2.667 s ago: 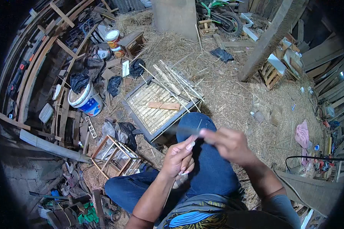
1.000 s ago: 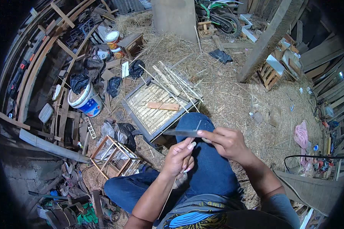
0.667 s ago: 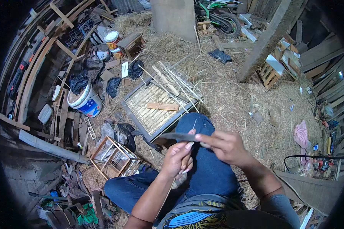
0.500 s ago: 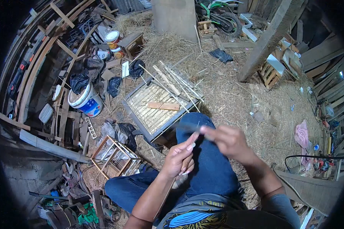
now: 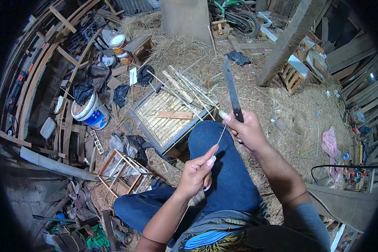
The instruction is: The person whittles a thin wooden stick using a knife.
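Observation:
My right hand (image 5: 248, 131) is closed round the black handle of a knife (image 5: 232, 89), whose long blade points up and away from me. In my left hand (image 5: 195, 174) a thin stick (image 5: 221, 137) is pinched between thumb and fingers. The stick's far end rises to the fingertips of my right hand, close below the knife handle. Both hands are over my raised knee in blue jeans (image 5: 227, 168).
A slatted crate (image 5: 161, 122) with thin strips and a short board (image 5: 175, 114) stands beyond my knee. A small wooden frame (image 5: 124, 173) lies left, a white bucket (image 5: 90, 111) behind it. A wooden post (image 5: 287, 44) leans at right.
The knife has swung from lying across the stick to pointing upward, off it. My right hand has moved up slightly. The whole view has shifted a little left.

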Available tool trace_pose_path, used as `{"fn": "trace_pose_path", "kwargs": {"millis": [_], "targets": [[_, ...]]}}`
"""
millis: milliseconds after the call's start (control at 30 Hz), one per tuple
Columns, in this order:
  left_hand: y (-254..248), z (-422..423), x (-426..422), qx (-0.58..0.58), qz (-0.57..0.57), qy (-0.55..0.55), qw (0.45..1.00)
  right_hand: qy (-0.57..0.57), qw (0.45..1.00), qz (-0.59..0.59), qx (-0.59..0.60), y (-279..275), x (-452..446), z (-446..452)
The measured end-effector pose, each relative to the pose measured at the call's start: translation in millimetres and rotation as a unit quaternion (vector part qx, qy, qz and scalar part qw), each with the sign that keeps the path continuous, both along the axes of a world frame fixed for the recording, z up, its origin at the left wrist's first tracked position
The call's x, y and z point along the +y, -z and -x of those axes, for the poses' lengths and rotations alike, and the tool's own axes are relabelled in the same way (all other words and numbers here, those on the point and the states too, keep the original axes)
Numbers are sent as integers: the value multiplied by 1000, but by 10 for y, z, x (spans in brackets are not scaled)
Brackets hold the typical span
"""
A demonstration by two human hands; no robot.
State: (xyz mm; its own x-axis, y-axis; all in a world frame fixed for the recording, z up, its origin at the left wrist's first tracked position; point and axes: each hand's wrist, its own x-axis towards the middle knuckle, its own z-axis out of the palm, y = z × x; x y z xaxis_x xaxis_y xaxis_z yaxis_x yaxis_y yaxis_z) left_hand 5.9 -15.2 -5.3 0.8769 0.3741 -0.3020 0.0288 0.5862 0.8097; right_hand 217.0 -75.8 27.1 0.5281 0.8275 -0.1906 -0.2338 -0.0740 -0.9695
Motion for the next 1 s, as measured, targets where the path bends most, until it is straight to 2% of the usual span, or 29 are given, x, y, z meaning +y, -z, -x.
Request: {"fn": "trace_pose_path", "kwargs": {"millis": [67, 133, 167, 233, 333, 433, 633, 667, 733, 767, 833, 867, 900, 1000], "targets": [[-8, -29, -22, -8, 12, -20, 1000, -14, 1000, 3, -19, 5, 10, -12], [-26, -43, -5, -17, 22, -43, 999, 66, 976, -43, -205, 63, 12, 80], [-35, -43, 15, -26, 29, -52, 998, 64, 975, -45, -206, 25, -57, 139], [-18, -26, 61, -35, 35, -65, 997, -16, 896, 15, -444, -88, -283, 304], [34, -19, 99, -35, 31, -64, 997, -61, 830, -26, -554, -22, -412, 476], [-62, -37, 64, -22, 26, -90, 995, -70, 801, -5, -595, -3, -436, 466], [-175, -6, 74, -19, 119, -80, 989, -88, 746, 4, -660, -63, -417, 327], [-167, 22, 78, -27, 119, -74, 990, -89, 746, 2, -660, -44, -390, 232], [-130, 68, 62, -35, 120, -67, 990, 48, 769, 21, -637, 21, -333, 31], [-99, 84, 46, -36, 115, -57, 991, 47, 770, 20, -636, 4, -346, 21], [-81, 99, 43, -35, 111, -48, 992, 13, 809, 24, -587, -90, -388, 24], [-83, 94, 51, -65, 131, -29, 989, 25, 805, -30, -592, -122, -381, 128], [-86, 72, 66, -98, 150, -8, 984, -3, 802, -38, -595, -134, -385, 207], [-173, 22, 84, -101, 169, 25, 980, -49, 799, -31, -599, -113, -406, 285]]}}
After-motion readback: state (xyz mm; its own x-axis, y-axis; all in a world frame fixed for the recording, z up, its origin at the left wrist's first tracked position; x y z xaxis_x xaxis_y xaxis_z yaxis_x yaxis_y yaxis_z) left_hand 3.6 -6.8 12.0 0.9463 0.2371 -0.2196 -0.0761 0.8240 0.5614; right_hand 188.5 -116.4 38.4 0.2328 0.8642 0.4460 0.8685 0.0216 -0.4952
